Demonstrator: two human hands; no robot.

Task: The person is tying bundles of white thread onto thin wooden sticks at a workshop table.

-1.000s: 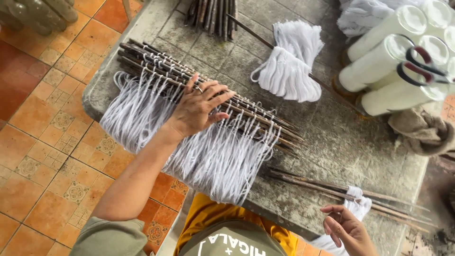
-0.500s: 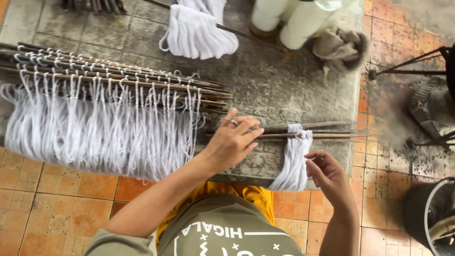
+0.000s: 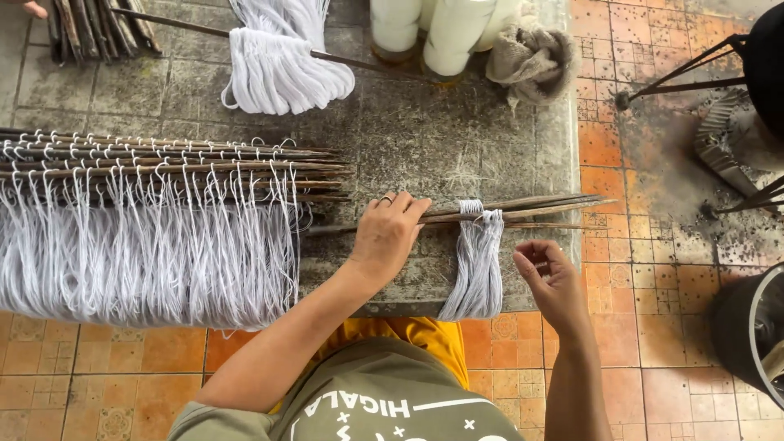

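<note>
A grey, stained concrete worktop (image 3: 457, 122) stands on a floor (image 3: 629, 212) of orange tiles, some patterned. Dark soot soils the tiles past the worktop's right edge. Soft, even daylight.

A large row of dark sticks hung with white threads (image 3: 147, 229) lies on the grey counter (image 3: 408, 139), left of the fingers. Beyond the fingers, a white yarn bundle (image 3: 282, 69) sits on a thin rod, with white thread cones (image 3: 433, 33) and a crumpled beige rag (image 3: 531, 53) farther right. More dark sticks (image 3: 94, 28) lie at the counter's far left corner. Orange floor tiles (image 3: 653, 343) surround it.
</note>
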